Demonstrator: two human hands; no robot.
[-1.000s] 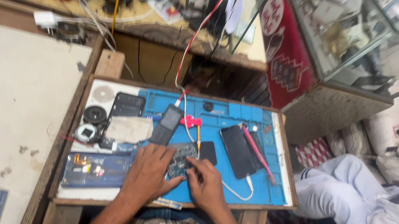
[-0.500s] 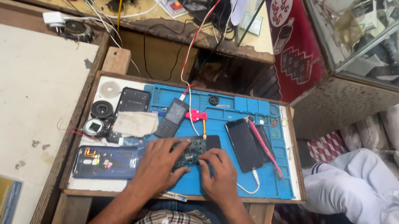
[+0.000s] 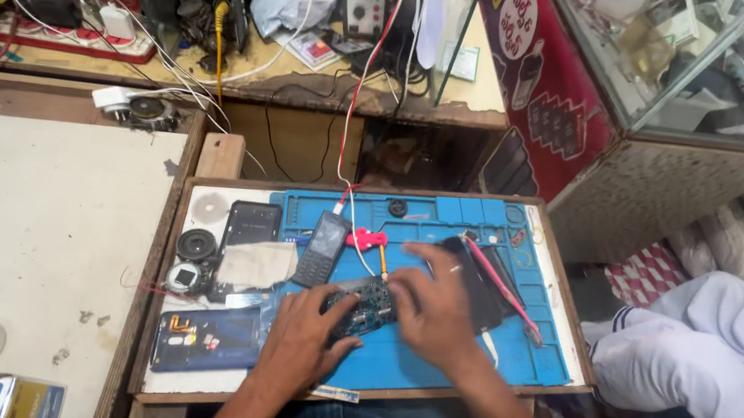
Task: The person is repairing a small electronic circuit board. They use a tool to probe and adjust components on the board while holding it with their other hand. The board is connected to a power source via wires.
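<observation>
Wooden bench (image 3: 176, 385) carries a blue work mat (image 3: 457, 359). Both hands grip a circuit board (image 3: 364, 306) at mat centre: left hand (image 3: 302, 339), right hand (image 3: 435, 308). Keypad phone (image 3: 322, 248) stands just beyond (upper left). Glass counter (image 3: 658, 74) to the right.

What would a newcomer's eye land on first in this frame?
Most likely the bright blue work mat on the wooden tray, where the left hand and right hand meet over a dark circuit board. Next, a keypad phone lies just above, and a red cable drops from the cluttered bench.
</observation>
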